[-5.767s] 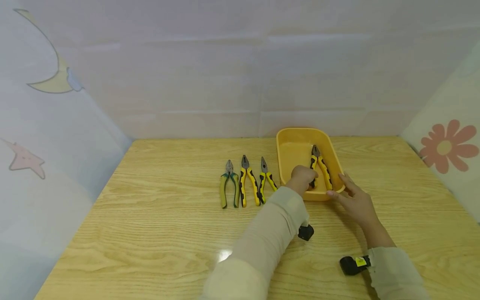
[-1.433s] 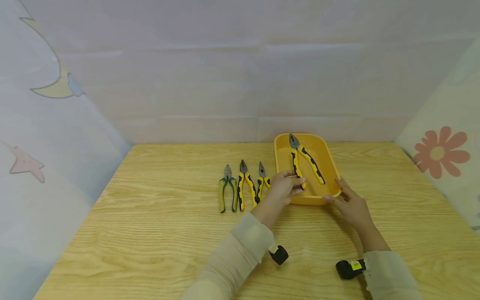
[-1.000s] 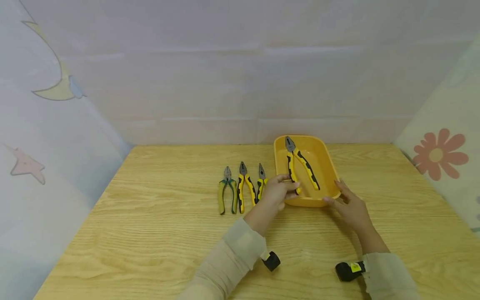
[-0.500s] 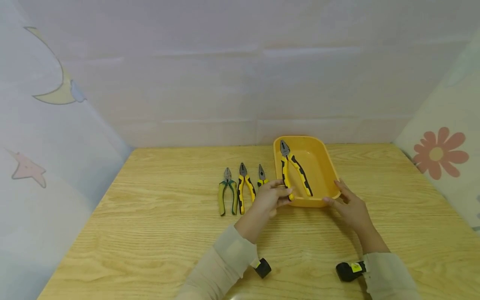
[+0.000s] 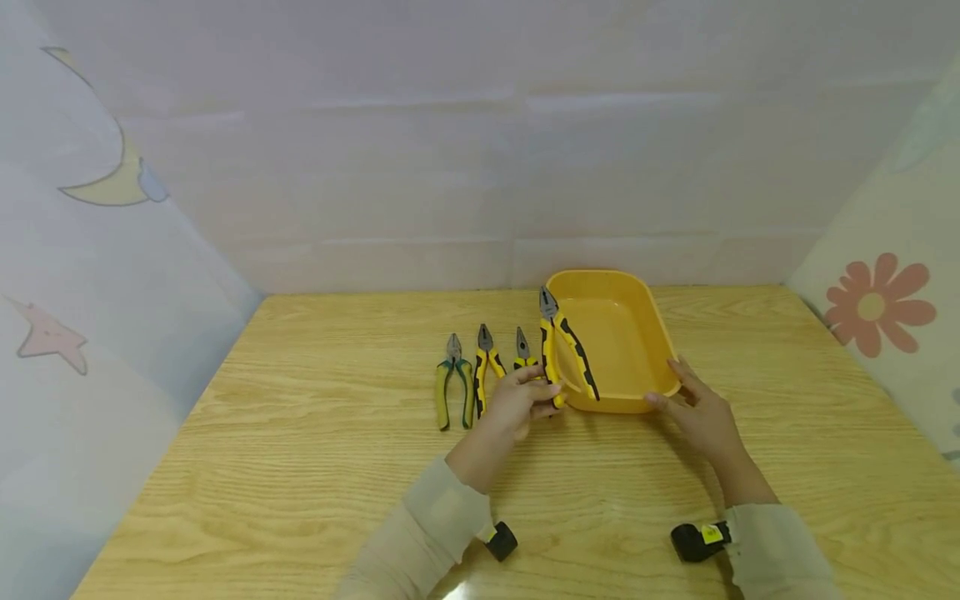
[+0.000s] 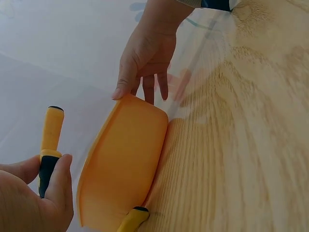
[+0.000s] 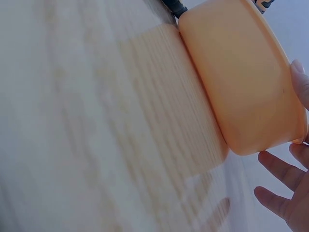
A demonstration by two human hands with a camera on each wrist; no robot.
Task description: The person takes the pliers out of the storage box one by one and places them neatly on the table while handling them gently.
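My left hand (image 5: 510, 404) pinches one handle of a pair of yellow-and-black combination pliers (image 5: 551, 312) between thumb and fingers. The pliers point away with spread handles, raised at the left edge of a yellow plastic tub (image 5: 618, 333). In the left wrist view the held handle (image 6: 52, 128) stands up from between thumb and finger. My right hand (image 5: 701, 412) grips the tub's near right corner, thumb at the front rim and fingers along the side. In the right wrist view, two fingers (image 7: 280, 171) are spread clear of the tub wall (image 7: 236, 77).
Left of the tub, in a row on the wooden table (image 5: 300, 467), lie green-handled pliers (image 5: 443, 396), yellow-and-black pliers (image 5: 481, 375) and small long-nose pliers (image 5: 522, 343). My left hand partly covers the latter two. A fabric backdrop (image 5: 390, 192) stands behind the table.
My left hand reached into the tub, took hold of the pliers, lifted them and has carried them left to the tub's left rim. My right hand has stayed on the tub's corner.
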